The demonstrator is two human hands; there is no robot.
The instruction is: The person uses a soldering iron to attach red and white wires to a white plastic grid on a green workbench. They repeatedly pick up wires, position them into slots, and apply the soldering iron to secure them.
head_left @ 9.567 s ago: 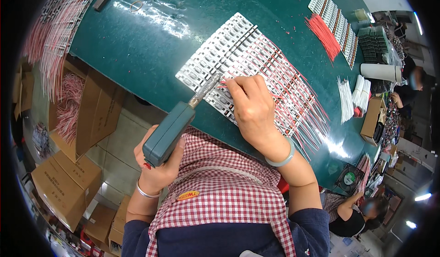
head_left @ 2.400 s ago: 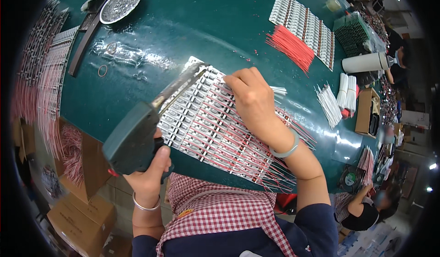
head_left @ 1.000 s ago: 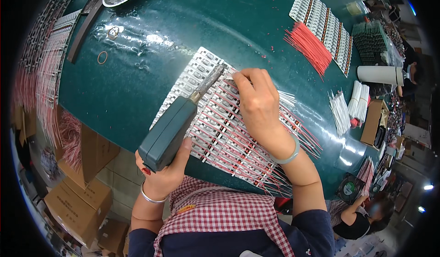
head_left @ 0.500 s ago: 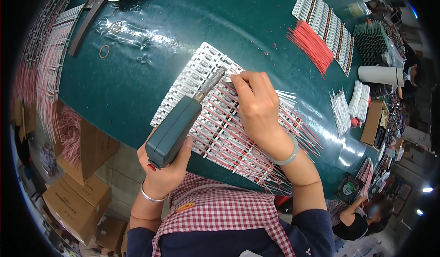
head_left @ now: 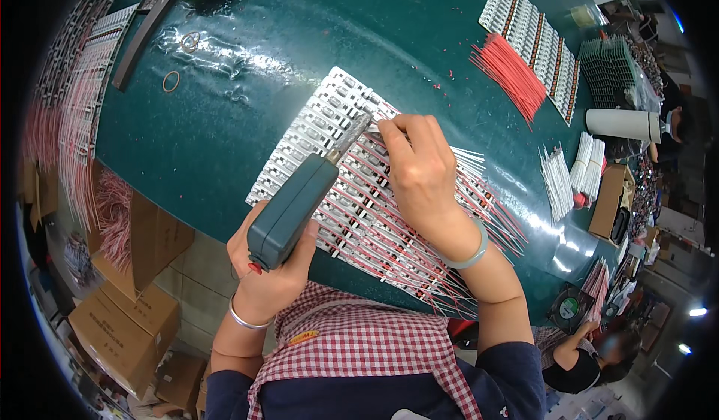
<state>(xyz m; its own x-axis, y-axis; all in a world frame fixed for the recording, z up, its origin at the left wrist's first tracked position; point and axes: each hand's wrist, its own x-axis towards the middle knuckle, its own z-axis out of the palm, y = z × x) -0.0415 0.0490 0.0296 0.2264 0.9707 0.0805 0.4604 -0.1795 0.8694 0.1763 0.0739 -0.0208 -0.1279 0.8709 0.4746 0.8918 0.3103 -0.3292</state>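
A dark green soldering gun [head_left: 293, 209] is gripped in my left hand [head_left: 271, 270], fingers wrapped round its body. Its metal tip [head_left: 353, 134] reaches up and right to the far part of a panel of small white circuit boards [head_left: 299, 146]. My right hand [head_left: 422, 167] is closed in a pinch beside that tip, on the end of a thin white wire [head_left: 374, 128]; the other fingers are curled. Red and white wires [head_left: 419, 251] fan from the panel toward the lower right, partly under my right forearm.
Red wires [head_left: 509, 79] lie against another board panel [head_left: 535, 41] at the far right. White wire bundles [head_left: 556, 184], a white bottle [head_left: 622, 124] and a fan [head_left: 571, 307] line the right side. Wired panels [head_left: 93, 83] and cardboard boxes [head_left: 127, 330] are at left. A co-worker [head_left: 588, 356] sits at lower right.
The soldering gun in my left hand has shifted slightly right, its tip now closer to my right fingertips. My right hand has stayed almost still.
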